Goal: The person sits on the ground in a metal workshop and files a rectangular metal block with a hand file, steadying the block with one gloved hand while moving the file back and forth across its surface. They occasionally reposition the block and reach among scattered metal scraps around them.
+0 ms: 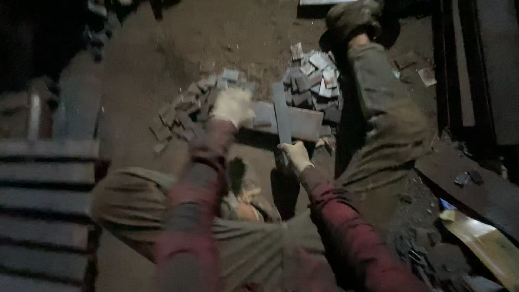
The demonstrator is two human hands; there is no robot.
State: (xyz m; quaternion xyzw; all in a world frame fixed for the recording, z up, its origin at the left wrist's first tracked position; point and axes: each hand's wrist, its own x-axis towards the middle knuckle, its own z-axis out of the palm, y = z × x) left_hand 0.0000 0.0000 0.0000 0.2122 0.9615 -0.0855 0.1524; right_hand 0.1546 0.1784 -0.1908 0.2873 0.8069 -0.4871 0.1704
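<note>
No packages, labels, signs or screens in view (only a dim dirt floor (178,48) strewn with small grey metal pieces (311,78), none bearing a readable label).

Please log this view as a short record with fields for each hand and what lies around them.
Right hand: gloved, gripping a long flat metal strip
Left hand: gloved, blurred, at the left pile of small flat pieces
Work surface: flat slab on the dirt floor
Beyond: second pile of pieces
Posture: seated, leg stretched out
</note>
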